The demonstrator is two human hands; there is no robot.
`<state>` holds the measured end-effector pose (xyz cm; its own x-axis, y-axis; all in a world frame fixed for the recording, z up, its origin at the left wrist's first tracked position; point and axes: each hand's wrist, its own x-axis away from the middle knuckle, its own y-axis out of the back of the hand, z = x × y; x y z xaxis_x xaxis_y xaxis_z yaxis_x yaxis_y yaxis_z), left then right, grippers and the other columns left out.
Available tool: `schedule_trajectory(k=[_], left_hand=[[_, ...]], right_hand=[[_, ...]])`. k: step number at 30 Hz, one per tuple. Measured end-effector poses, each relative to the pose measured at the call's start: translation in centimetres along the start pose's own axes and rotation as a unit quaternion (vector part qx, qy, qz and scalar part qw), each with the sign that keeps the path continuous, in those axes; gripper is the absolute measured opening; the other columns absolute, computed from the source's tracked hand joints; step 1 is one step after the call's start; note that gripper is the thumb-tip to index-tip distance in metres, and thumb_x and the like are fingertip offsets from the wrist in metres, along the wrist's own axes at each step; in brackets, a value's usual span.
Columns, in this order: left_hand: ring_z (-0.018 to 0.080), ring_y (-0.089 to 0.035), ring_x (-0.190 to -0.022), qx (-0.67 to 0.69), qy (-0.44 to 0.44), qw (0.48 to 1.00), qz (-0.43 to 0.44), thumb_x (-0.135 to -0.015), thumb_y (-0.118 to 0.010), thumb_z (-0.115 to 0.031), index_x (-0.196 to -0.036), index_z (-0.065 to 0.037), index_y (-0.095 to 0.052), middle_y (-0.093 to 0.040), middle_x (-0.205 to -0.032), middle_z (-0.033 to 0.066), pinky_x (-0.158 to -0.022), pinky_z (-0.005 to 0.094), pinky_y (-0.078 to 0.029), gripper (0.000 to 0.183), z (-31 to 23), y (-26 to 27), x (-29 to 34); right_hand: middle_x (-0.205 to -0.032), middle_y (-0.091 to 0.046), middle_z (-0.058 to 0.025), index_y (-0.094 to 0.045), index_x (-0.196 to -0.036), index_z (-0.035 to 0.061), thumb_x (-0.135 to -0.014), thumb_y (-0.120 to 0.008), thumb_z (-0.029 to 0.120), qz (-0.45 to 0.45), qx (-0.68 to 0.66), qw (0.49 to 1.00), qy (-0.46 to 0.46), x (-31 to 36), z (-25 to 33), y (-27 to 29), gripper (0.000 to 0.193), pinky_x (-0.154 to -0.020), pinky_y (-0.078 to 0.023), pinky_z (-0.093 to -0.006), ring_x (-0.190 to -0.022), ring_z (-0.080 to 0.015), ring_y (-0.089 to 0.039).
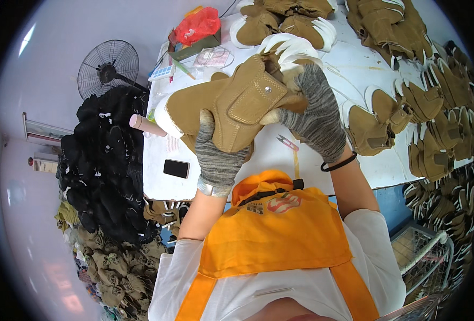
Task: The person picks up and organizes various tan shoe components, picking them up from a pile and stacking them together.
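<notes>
Both hands, in grey knitted fingerless gloves, hold up a brown suede shoe upper [247,107] over the white table. A strap with a small round metal stud faces up, and a white edge shows at the left end. My left hand [219,160] grips its lower left side, thumb on top. My right hand [318,117] holds the right side, its thumb pressed near the strap; some fingers are hidden behind. More brown suede shows behind the piece, and I cannot tell whether it is a separate upper. Pink-handled thread snips [287,143] lie on the table below the right hand.
A black phone [176,168] and a pink bottle [147,124] are on the left of the table [159,187]. Behind stands a box [197,47] with a red plastic bag. Brown uppers [362,125] cover the right and far sides. A fan [107,72] stands beyond black piles.
</notes>
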<state>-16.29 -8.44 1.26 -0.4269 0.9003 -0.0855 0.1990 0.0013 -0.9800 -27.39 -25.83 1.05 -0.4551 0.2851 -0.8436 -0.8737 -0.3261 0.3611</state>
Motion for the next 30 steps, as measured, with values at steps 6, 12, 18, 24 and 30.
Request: schedule_trajectory(k=[6, 12, 18, 24, 30], left_hand=[[0.0289, -0.037, -0.128, 0.052, -0.002, 0.999, 0.016, -0.093, -0.042, -0.050, -0.139, -0.006, -0.030, -0.037, -0.140, 0.0147, -0.108, 0.0454, -0.030, 0.064, 0.4, 1.1, -0.7], [0.0284, -0.040, -0.125, -0.285, -0.126, 0.950, -0.006, -0.084, -0.059, -0.048, -0.135, -0.004, -0.031, -0.040, -0.136, 0.0146, -0.106, 0.0431, -0.032, 0.073, 2.2, 1.9, -0.6], [0.0239, -0.049, -0.115, -0.426, -0.128, 0.896, -0.001, -0.075, -0.074, -0.040, -0.126, -0.001, -0.041, -0.049, -0.123, 0.0094, -0.096, 0.0373, -0.044, 0.071, 0.8, 0.4, -0.8], [0.0234, -0.045, -0.119, -0.503, -0.200, 0.840, -0.019, -0.070, -0.078, -0.044, -0.135, -0.004, -0.030, -0.042, -0.131, 0.0100, -0.103, 0.0385, -0.039, 0.091, -1.6, 2.0, -0.1], [0.0278, -0.049, -0.113, -0.348, -0.174, 0.921, -0.011, -0.085, -0.063, -0.040, -0.130, -0.007, -0.041, -0.051, -0.119, 0.0129, -0.103, 0.0474, -0.035, 0.061, -1.2, 1.0, -0.6]], right_hand=[[-0.097, -0.055, -0.0082, -0.047, -0.110, 0.0033, -0.058, -0.087, 0.031, -0.066, -0.196, 0.963, -0.176, -0.5, 1.3, -0.1, 0.071, -0.078, -0.050, -0.0295, -0.091, -0.0175, -0.055], [-0.109, -0.052, -0.0083, -0.041, -0.117, 0.0048, -0.059, -0.087, 0.023, -0.081, -0.221, 0.959, -0.155, 0.6, 1.0, -0.1, 0.076, -0.083, -0.051, -0.0293, -0.096, -0.0174, -0.055], [-0.106, -0.052, -0.0086, -0.044, -0.116, 0.0051, -0.063, -0.084, 0.032, -0.083, -0.141, 0.984, -0.074, -0.1, 1.6, 1.2, 0.071, -0.085, -0.047, -0.0309, -0.097, -0.0182, -0.054], [-0.102, -0.057, -0.0105, -0.052, -0.109, 0.0017, -0.081, -0.066, 0.025, -0.033, -0.379, 0.888, -0.260, 1.4, 1.3, 1.9, 0.039, -0.082, -0.046, -0.0308, -0.091, -0.0201, -0.056], [-0.110, -0.059, -0.0160, -0.054, -0.122, 0.0072, -0.088, -0.050, -0.001, 0.082, -0.368, 0.839, -0.392, 0.7, 3.0, 2.9, 0.035, -0.084, -0.050, -0.0358, -0.097, -0.0295, -0.059]])
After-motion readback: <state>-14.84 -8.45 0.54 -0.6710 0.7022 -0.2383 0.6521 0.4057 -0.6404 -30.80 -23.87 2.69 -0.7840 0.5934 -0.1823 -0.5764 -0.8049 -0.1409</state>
